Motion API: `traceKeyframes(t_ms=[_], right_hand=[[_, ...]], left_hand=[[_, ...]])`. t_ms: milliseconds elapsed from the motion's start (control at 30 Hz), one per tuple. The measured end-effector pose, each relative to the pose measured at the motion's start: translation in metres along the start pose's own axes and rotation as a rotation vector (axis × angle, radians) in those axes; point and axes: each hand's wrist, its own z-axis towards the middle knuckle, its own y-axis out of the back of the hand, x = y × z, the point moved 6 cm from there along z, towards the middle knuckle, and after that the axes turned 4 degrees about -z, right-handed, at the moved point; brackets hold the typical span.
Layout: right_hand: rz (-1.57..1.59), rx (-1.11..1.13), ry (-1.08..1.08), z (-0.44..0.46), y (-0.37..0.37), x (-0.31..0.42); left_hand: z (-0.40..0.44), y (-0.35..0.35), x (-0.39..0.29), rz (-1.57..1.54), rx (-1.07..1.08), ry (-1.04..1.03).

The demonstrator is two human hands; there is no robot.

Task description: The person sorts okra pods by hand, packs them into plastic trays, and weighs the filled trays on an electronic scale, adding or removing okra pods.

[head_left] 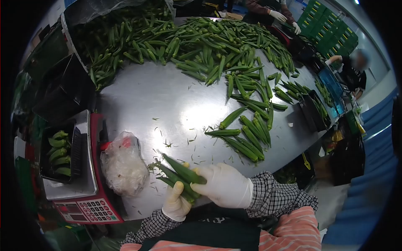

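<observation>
Several okra pods are bunched between my two gloved hands, low over the near edge of the metal table. My left hand grips the pods from below, thumb up against them. Across their stem ends closes my right hand, its fingers wrapped round a pod. The far tips of the pods point up and left, above scattered green trimmings. Left of my hands rests a clear plastic bag with something red at its top. Parts of the held pods are hidden by the gloves.
A red scale at left carries a black tray of okra. A large okra heap covers the table's far side, with loose pods at right. Co-workers stand beyond, near green crates.
</observation>
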Motion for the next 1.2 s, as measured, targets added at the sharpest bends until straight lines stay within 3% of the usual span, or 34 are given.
traceKeyframes(t_ms=[100, 133, 233, 400, 500, 533, 600, 633, 700, 800, 833, 900, 967, 1033, 1067, 1200], right_hand=[[0.169, -0.071, 0.121, -0.003, 0.022, 0.011], [0.271, 0.137, 0.063, 0.000, 0.017, 0.006], [0.403, -0.014, 0.104, 0.001, 0.018, -0.006], [-0.034, 0.089, 0.130, -0.008, 0.004, 0.023], [0.088, -0.002, 0.199, -0.016, 0.017, 0.034], [0.176, 0.071, 0.190, -0.012, 0.027, 0.028], [0.155, -0.095, 0.149, -0.006, 0.037, -0.015], [-0.025, -0.127, -0.074, -0.004, 0.023, -0.058], [-0.416, 0.104, -0.463, 0.002, 0.022, -0.111], [-0.350, 0.303, -0.616, 0.003, 0.007, -0.163], [-0.479, 0.247, -0.564, 0.005, 0.007, -0.174], [-0.322, -0.133, -0.522, 0.001, 0.032, -0.172], [0.005, -0.634, -0.482, -0.019, 0.063, -0.171], [0.398, -0.881, -0.619, -0.043, 0.073, -0.187], [0.818, -0.930, -0.696, -0.056, 0.067, -0.191], [1.284, -1.006, -0.745, -0.075, 0.047, -0.189]], left_hand=[[-0.001, -0.004, -0.002, -0.028, -0.016, 0.049], [-0.001, -0.002, -0.002, -0.061, -0.012, 0.050], [-0.001, -0.006, -0.003, -0.106, 0.042, 0.061], [-0.001, -0.011, 0.002, -0.098, 0.086, 0.043], [-0.002, -0.006, 0.003, -0.049, 0.119, 0.070], [-0.002, -0.008, 0.003, -0.055, 0.123, 0.080], [0.000, -0.012, 0.004, -0.088, 0.178, 0.064], [0.001, -0.014, 0.004, -0.105, 0.206, 0.054], [0.000, -0.018, 0.005, -0.018, 0.145, 0.038], [-0.001, -0.017, 0.004, -0.014, 0.155, 0.049], [-0.001, -0.016, 0.004, -0.012, 0.161, 0.050], [0.001, -0.015, 0.002, -0.013, 0.160, 0.045], [0.000, -0.014, 0.004, -0.019, 0.138, 0.053], [-0.001, -0.017, 0.004, -0.028, 0.126, 0.063], [0.000, -0.018, 0.005, -0.031, 0.122, 0.070], [0.001, -0.018, 0.006, -0.054, 0.151, 0.083]])
